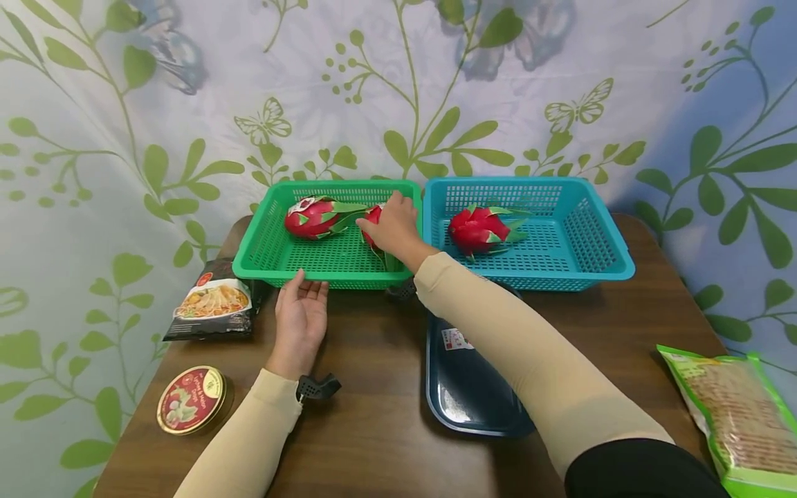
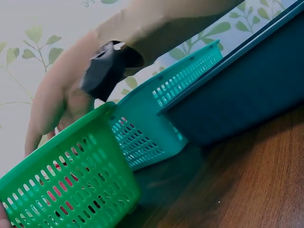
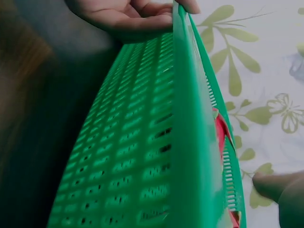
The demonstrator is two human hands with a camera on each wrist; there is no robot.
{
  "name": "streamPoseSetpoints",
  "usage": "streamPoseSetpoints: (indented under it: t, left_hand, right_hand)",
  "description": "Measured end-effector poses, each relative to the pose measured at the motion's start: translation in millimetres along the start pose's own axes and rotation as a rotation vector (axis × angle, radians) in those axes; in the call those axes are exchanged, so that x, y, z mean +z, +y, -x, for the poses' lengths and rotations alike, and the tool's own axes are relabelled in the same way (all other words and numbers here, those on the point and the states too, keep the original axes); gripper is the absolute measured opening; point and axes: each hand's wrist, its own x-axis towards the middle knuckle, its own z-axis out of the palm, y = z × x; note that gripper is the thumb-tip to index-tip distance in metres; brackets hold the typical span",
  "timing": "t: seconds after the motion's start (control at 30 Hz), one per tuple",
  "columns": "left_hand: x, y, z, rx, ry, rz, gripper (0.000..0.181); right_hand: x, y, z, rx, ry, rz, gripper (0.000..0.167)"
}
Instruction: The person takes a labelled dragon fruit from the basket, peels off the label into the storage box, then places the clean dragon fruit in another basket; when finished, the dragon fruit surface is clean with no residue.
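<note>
In the head view my right hand point(image 1: 398, 223) reaches into the green basket point(image 1: 339, 279) and grips a red dragon fruit point(image 1: 372, 216), which it partly hides. Another dragon fruit point(image 1: 309, 220) lies to its left in that basket. My left hand point(image 1: 301, 319) is at the basket's front rim; in the right wrist view the left hand point(image 3: 133, 19) pinches this rim, thumb over the top and fingers against the outer wall. A third dragon fruit point(image 1: 476, 230) lies in the blue basket point(image 1: 598, 273), right beside the green one.
A dark blue tray point(image 1: 479, 394) stands in front of the baskets, under my right forearm. Left on the wooden table point(image 1: 367, 415) are a black food packet point(image 1: 212, 304) and a round candy tin point(image 1: 191, 401). A green-edged snack bag point(image 1: 737, 415) lies at the right.
</note>
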Motion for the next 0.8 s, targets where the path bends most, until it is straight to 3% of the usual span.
streamPoseSetpoints:
  t: [0.3,0.47,0.6,0.8]
  left_hand:
    - [-2.3,-3.1,-1.1,0.004,-0.021,0.000,0.016]
    - [-2.3,-4.7,-1.2,0.007,-0.011,0.002,0.015]
    - [-1.1,-4.3,-1.0,0.004,-0.016,-0.004,0.016]
    - [1.0,-1.2,0.0,0.020,-0.013,-0.023,0.018]
  right_hand:
    - [11.3,-13.7,-11.0,0.174,-0.092,0.150,0.098]
    - [22.2,-15.4,-14.7,0.246,-0.080,0.213,0.099]
    - [27.1,-18.5,-13.2,0.290,-0.045,0.184,0.100]
    - [28.5,-14.9,-14.2,0.327,-0.082,-0.006,0.102]
